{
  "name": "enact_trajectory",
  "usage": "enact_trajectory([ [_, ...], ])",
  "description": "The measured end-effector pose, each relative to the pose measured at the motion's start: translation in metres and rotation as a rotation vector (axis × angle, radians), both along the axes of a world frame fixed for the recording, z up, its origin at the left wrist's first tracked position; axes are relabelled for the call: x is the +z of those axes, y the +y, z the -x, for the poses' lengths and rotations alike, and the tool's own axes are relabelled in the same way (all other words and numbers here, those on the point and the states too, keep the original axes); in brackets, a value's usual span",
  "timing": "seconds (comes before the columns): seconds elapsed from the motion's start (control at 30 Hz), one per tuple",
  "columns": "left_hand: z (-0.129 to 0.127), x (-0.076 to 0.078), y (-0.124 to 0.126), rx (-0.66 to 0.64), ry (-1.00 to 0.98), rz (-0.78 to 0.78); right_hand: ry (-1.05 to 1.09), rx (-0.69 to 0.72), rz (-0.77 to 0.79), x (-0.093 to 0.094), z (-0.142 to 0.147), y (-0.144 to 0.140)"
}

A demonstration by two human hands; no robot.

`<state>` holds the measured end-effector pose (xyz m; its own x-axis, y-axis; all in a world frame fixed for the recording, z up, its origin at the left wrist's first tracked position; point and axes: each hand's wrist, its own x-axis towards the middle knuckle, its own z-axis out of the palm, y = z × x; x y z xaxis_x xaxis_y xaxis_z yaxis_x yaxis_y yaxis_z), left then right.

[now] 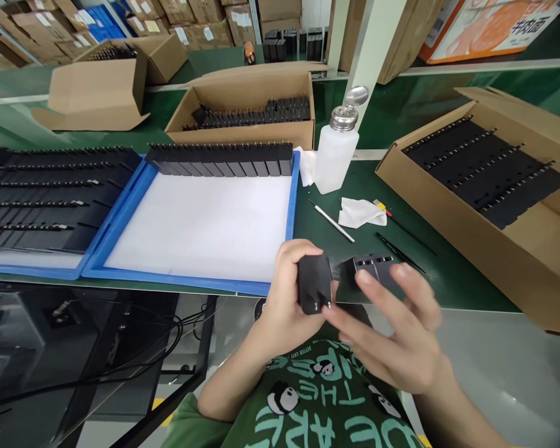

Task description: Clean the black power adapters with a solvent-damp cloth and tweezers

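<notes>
Charger [313,285] in your left hand [284,292], fingers wrapped round it, prongs down, at worktop [401,112] edge. Your right hand [396,330] spread, blurred, fingertips touching charger. Second charger [371,267] just behind. Blue tray [289,211] left.

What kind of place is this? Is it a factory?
Probably a factory packing line: cardboard boxes hold rows of identical black chargers, more stand in a blue tray, and the left hand holds one charger.
</notes>
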<state>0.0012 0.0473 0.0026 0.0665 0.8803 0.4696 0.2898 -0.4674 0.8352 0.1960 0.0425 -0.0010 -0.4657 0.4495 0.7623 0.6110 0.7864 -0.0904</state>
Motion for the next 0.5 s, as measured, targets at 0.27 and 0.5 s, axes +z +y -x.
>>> enact_trajectory([
  [0.27,-0.002,-0.002,0.0,0.001,-0.024,-0.002,0.166,0.028,0.112,0.006,-0.014,-0.014],
  [0.5,0.013,0.004,-0.019,-0.5,0.089,0.119,0.018,0.362,0.405,0.029,-0.005,-0.009],
])
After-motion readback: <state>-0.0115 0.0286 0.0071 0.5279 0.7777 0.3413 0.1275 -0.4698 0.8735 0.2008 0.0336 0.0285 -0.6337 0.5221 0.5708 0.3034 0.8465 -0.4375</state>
